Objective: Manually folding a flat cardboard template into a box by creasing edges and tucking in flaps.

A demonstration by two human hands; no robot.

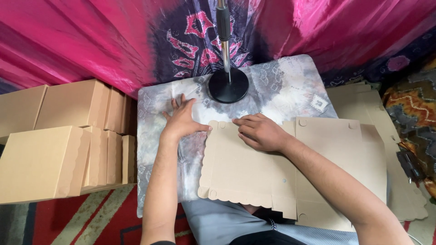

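Nearest you, the flat cardboard box blank (254, 168) lies unfolded across the cloth-covered board (290, 86), overhanging its near edge. Your right hand (259, 132) presses the blank's far edge, fingers curled, gripping nothing. Your left hand (182, 120) lies spread on the cloth, thumb at the blank's corner, steadying it. Farther: black stand base (228, 85). Folded boxes (59, 140) stacked left.

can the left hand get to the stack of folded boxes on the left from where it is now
Probably yes. The left hand lies flat on the cloth-covered board, beside the flat cardboard sheet. The folded boxes sit just off that board's left edge, and nothing stands between them and the hand.
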